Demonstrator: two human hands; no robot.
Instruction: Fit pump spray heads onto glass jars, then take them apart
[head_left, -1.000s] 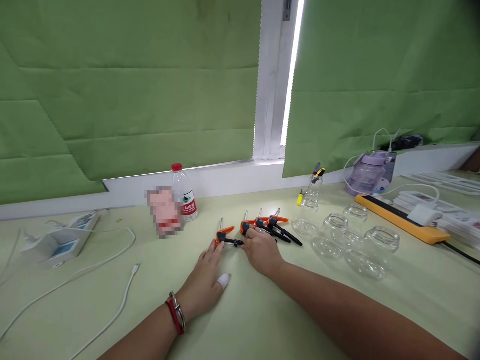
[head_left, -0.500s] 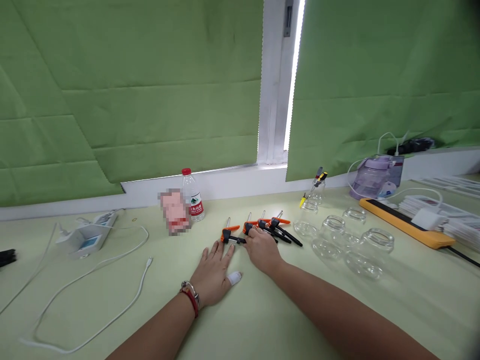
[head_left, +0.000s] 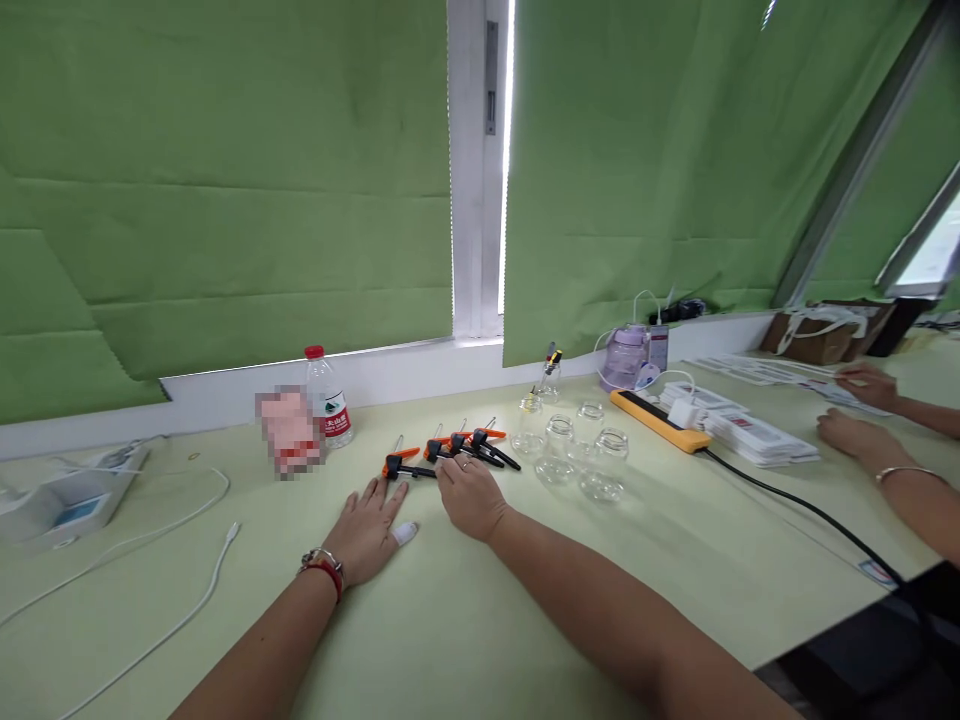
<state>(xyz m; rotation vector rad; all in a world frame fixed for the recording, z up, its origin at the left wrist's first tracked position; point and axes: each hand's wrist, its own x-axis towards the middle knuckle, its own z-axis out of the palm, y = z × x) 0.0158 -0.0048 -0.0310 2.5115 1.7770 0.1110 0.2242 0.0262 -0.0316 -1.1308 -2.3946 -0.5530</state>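
Observation:
Several black-and-orange tools with thin metal rods lie in a slanting row on the pale green table. My left hand (head_left: 367, 535) rests flat, fingers spread, its fingertips at the lower edge of the leftmost black-and-orange tool (head_left: 395, 466). White wrapping covers its thumb tip. My right hand (head_left: 471, 498) is closed at the second black-and-orange tool (head_left: 433, 449), its fingers curled over the handle end and hiding part of it. Two more such tools, the nearer one (head_left: 491, 436) among them, lie just beyond my right hand. Their exact kind is unclear.
Clear glass jars (head_left: 602, 470) stand right of the tools, with screwdrivers (head_left: 553, 358) in one jar behind. A water bottle (head_left: 335, 410) and white cables (head_left: 202, 605) are left. An orange power strip (head_left: 660, 424) and a co-worker's hands (head_left: 862, 440) are at right.
The view has turned to the right, so the tools and hands appear further left and a co-worker's hands have come into sight. My hands keep almost the same places by the tools.

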